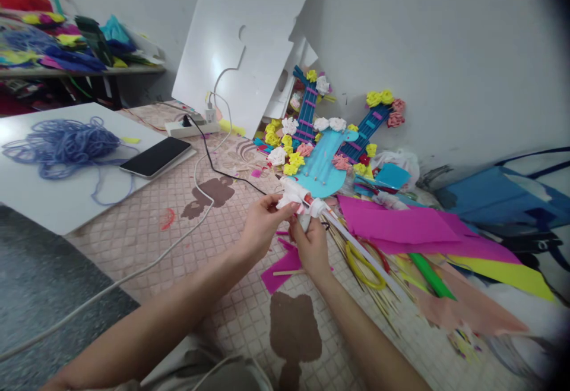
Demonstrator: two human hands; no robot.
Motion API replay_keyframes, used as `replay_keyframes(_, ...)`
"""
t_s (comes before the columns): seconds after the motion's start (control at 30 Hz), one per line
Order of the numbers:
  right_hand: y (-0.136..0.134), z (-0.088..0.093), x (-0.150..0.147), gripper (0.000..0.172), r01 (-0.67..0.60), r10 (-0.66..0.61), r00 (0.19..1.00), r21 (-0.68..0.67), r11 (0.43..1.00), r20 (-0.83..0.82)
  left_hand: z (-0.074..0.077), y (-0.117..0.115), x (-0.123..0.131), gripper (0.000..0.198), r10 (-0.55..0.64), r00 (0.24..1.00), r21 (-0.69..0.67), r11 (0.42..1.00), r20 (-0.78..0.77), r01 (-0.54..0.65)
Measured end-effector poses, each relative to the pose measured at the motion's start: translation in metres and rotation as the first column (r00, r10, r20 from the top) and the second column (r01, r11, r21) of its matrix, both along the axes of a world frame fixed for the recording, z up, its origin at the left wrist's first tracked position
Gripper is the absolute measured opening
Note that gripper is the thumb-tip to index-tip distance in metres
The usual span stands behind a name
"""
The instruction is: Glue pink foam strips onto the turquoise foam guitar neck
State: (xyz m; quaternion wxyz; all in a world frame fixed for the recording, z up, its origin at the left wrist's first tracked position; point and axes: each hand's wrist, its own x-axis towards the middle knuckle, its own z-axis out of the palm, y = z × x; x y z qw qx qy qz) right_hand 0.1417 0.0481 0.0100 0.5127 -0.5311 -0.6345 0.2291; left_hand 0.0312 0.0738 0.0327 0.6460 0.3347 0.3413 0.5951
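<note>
My left hand [262, 224] is closed on a white crumpled-paper flower [288, 194], thumb against its near side. Close beside it, my right hand [312, 249] grips a white glue gun [316, 207], its nozzle end close to the flower; whether they touch cannot be made out. A long whitish glue stick [365, 251] runs from the gun's back toward the lower right. Just beyond my hands lies a light-blue guitar-shaped cutout [327, 162] edged with paper flowers. Under my hands are magenta paper scraps [280, 272] and a thin stick.
Blue stick panels [307, 109] with flowers lean against the wall. Magenta sheets [401, 224], thin sticks and a yellow loop [365, 267] lie right. A phone [155, 157], tangled blue yarn [75, 144] and power strip [191, 128] are left. A white cable [178, 239] crosses the tablecloth.
</note>
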Motion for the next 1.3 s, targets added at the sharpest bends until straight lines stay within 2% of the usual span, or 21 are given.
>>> replay_keyframes(0.13, -0.002, 0.001, 0.001, 0.032, -0.033, 0.032, 0.999, 0.022, 0.999, 0.039, -0.003, 0.003, -0.003, 0.026, 0.037, 0.990, 0.076, 0.997, -0.139, -0.027)
replay_keyframes(0.2, -0.002, 0.000, 0.001, 0.034, -0.030, 0.029, 0.999, 0.033, 0.999, 0.035, -0.006, 0.004, -0.002, 0.023, 0.029, 0.988, 0.102, 0.995, -0.151, -0.014)
replay_keyframes(0.3, -0.002, -0.003, 0.000, 0.034, -0.002, 0.000, 0.999, 0.051, 0.999, 0.032, -0.010, 0.005, 0.002, 0.022, -0.009, 0.998, 0.085, 0.996, -0.058, 0.014)
replay_keyframes(0.43, -0.001, -0.007, -0.002, 0.034, 0.065, -0.068, 0.997, 0.059, 0.996, 0.047, -0.015, 0.007, 0.007, 0.020, -0.059, 0.980, -0.083, 0.994, 0.188, 0.076)
replay_keyframes(0.5, -0.001, -0.007, -0.003, 0.034, 0.096, -0.098, 0.994, 0.058, 0.994, 0.039, -0.016, 0.008, 0.006, 0.018, -0.054, 0.969, -0.146, 0.985, 0.242, 0.091)
replay_keyframes(0.63, -0.001, -0.004, -0.002, 0.033, 0.120, -0.126, 0.990, 0.085, 0.989, 0.068, -0.015, 0.008, 0.000, 0.017, -0.033, 0.957, -0.190, 0.978, 0.290, 0.091)
replay_keyframes(0.9, -0.003, -0.010, -0.003, 0.032, 0.087, -0.096, 0.989, 0.079, 0.993, 0.109, -0.010, 0.005, 0.000, 0.022, -0.058, 0.943, -0.154, 0.981, 0.327, 0.114)
replay_keyframes(1.07, -0.002, -0.009, -0.001, 0.032, 0.006, -0.016, 0.988, 0.067, 0.998, 0.150, -0.013, 0.008, -0.003, 0.024, -0.106, 0.954, -0.091, 0.986, 0.282, 0.137)
replay_keyframes(1.3, -0.003, -0.004, -0.001, 0.027, -0.052, 0.043, 0.983, 0.044, 0.998, 0.181, -0.015, 0.013, -0.007, 0.027, -0.081, 0.941, -0.088, 0.989, 0.329, 0.115)
